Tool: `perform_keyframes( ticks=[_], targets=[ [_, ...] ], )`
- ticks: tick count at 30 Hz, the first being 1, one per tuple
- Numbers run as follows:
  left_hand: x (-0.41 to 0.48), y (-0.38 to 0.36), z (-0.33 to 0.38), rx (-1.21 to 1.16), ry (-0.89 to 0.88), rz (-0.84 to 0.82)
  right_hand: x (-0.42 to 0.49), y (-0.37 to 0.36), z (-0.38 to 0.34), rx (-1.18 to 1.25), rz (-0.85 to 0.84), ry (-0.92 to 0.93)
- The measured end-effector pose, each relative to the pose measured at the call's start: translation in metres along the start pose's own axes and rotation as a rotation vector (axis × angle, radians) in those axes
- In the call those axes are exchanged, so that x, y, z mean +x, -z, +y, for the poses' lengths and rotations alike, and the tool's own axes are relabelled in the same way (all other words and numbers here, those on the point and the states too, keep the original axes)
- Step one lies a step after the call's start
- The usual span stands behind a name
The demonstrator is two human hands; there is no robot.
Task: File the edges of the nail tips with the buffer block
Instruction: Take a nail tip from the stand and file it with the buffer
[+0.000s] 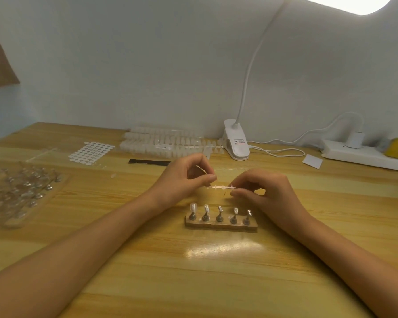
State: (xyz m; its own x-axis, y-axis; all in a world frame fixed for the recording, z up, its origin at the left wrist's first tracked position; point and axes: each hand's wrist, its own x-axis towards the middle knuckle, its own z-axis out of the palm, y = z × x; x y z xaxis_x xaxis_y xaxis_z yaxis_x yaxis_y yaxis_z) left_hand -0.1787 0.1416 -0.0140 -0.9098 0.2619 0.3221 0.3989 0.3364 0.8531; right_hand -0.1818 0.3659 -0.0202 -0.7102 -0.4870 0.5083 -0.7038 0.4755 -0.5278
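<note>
Glossy yellow wood grain covers the tabletop (193, 283), and it reflects a lamp as a bright patch just before the hands. The left hand (189, 177) and the right hand (267, 191) are held a little apart above it. Each one pinches one end of a thin clear plastic strip (218, 187) between thumb and fingers. The strip is straight and carries small nail tips, which are transparent and hard to count.

Directly below the hands, on the near side, lies a flat brown base (221, 226) with rough edges. Five small dark metal pegs stand on it in a row. The peg most to the left carries a rounded clear nail tip (193, 206); the other four carry smaller pale pieces.

Just beyond the left hand a black flat bar (149, 161) with a matte face lies on the tabletop, and no hand touches it. Behind it are stacked rows of milky nail tip strips (168, 143), and to their left a clear sheet of white oval stickers (91, 152). Far to the left of the left hand a transparent tray (21, 191) holds many small shiny clear pieces.

Beyond the right hand stands a white plastic clip lamp (237, 143) with a bent neck. It has a small label with a red mark, but the print is too small to read. Farther right are a white card (312, 161), a white power strip (363, 157) with a charger (355, 140), and a yellow object (395, 146).
</note>
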Motion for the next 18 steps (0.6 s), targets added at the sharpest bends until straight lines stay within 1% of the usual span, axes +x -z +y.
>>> perform_keyframes(
  ticks=[3,6,8,10,12,15,17,18],
  targets=[
    [-0.001,-0.004,0.002,0.064,-0.072,0.002,0.001,0.001,0.003,0.032,0.028,-0.053],
    [-0.001,-0.006,-0.001,0.135,-0.07,-0.011,0.002,0.001,0.005,0.01,0.038,-0.083],
    [0.0,-0.005,-0.005,0.167,-0.079,0.043,0.001,0.0,0.007,-0.077,0.027,-0.116],
    [0.002,-0.002,-0.007,0.166,-0.092,0.135,0.001,-0.001,0.008,-0.205,0.005,-0.162],
    [0.003,0.0,-0.009,0.156,-0.075,0.172,0.001,-0.001,0.008,-0.254,-0.012,-0.198],
    [0.003,0.0,-0.013,0.231,-0.032,0.161,0.001,-0.002,0.008,-0.291,0.003,-0.181],
    [0.002,0.001,-0.013,0.334,-0.06,0.158,0.001,-0.001,0.01,-0.317,0.059,-0.169],
    [0.002,0.002,-0.013,0.384,-0.088,0.131,0.001,0.001,0.013,-0.328,0.082,-0.184]
  ],
)
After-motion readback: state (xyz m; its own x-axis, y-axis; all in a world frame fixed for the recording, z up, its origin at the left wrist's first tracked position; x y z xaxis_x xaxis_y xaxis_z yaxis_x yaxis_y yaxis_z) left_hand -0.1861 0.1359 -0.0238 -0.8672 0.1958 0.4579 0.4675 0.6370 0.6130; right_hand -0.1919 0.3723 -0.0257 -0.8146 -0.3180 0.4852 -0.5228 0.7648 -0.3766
